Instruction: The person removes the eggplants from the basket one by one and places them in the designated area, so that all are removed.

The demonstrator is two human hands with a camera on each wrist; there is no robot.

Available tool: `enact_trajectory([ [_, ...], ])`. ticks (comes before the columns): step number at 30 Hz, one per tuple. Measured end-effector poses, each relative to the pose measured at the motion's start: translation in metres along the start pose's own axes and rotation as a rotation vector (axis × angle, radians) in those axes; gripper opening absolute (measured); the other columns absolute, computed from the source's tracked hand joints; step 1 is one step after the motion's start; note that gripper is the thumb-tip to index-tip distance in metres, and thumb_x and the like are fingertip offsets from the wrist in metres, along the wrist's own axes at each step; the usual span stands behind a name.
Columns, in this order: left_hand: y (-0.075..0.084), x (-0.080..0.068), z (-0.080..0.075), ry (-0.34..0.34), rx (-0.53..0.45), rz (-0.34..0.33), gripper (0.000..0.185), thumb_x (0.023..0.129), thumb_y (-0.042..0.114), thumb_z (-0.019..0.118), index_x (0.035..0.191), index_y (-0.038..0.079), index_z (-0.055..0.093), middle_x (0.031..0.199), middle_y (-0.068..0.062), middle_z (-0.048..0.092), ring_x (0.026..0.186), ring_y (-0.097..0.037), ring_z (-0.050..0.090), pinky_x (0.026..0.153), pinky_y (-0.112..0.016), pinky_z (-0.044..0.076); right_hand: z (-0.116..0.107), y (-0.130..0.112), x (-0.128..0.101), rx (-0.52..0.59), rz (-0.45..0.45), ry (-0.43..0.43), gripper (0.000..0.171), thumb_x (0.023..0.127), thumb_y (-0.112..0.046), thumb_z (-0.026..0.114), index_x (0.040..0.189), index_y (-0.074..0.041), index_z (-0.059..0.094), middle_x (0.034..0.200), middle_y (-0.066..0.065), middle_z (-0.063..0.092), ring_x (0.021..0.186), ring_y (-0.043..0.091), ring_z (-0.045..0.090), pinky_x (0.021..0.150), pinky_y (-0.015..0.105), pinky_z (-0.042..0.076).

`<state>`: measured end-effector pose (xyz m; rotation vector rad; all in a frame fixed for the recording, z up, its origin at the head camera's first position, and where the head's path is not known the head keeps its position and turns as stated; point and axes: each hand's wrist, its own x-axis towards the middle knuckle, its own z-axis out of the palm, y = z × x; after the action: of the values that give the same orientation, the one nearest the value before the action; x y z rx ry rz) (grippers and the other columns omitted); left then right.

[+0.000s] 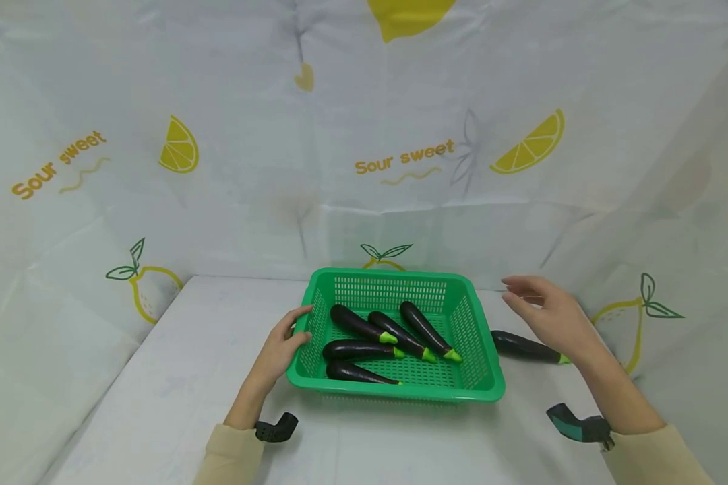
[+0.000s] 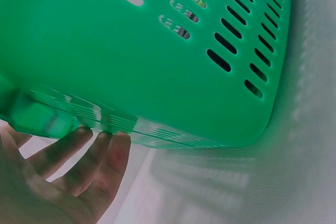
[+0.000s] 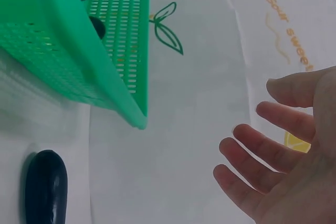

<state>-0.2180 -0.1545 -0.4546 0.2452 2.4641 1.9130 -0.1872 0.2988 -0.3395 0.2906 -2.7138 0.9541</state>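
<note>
A green plastic basket (image 1: 394, 396) stands on the table with several dark eggplants (image 1: 426, 330) lying inside, their green stem ends pointing right. My left hand (image 1: 277, 350) holds the basket's left side, thumb and index finger at the rim. In the left wrist view, other fingertips (image 2: 119, 142) meet the slotted outer wall. To the right of the basket, my right hand (image 1: 549, 313) is raised in the air, holding nothing. Its fingers (image 3: 262, 145) are spread and slightly bent in the right wrist view. One more eggplant (image 1: 524, 347) lies on the table below that hand, outside the basket.
The white-covered table (image 1: 176, 377) extends around the basket. Behind it and along both sides hangs a pale sheet (image 1: 243, 168) printed with lemons and lettering. Dark wrist cameras (image 1: 277, 428) are strapped at both wrists.
</note>
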Motion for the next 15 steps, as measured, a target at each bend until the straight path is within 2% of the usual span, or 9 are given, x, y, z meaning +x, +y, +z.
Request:
enact_trajectory([
  [9, 0.000, -0.001, 0.000, -0.005, -0.001, 0.001, 0.054, 0.099, 0.013, 0.058, 0.152, 0.018, 0.048, 0.155, -0.020, 0.043, 0.134, -0.040, 0.050, 0.099, -0.055, 0.047, 0.007, -0.015, 0.002, 0.046, -0.054, -0.007, 0.044, 0.104, -0.027, 0.060, 0.138, 0.001, 0.057, 0.130, 0.023, 0.059, 0.114, 0.041, 0.059, 0.093, 0.061, 0.048],
  [15, -0.001, 0.000, 0.000, -0.004, 0.004, 0.000, 0.054, 0.099, 0.013, 0.058, 0.152, 0.018, 0.048, 0.155, -0.019, 0.043, 0.136, -0.039, 0.049, 0.100, -0.055, 0.045, 0.009, -0.024, 0.006, 0.036, -0.071, -0.016, 0.044, 0.104, -0.027, 0.060, 0.138, 0.000, 0.057, 0.130, 0.023, 0.060, 0.113, 0.040, 0.060, 0.094, 0.059, 0.049],
])
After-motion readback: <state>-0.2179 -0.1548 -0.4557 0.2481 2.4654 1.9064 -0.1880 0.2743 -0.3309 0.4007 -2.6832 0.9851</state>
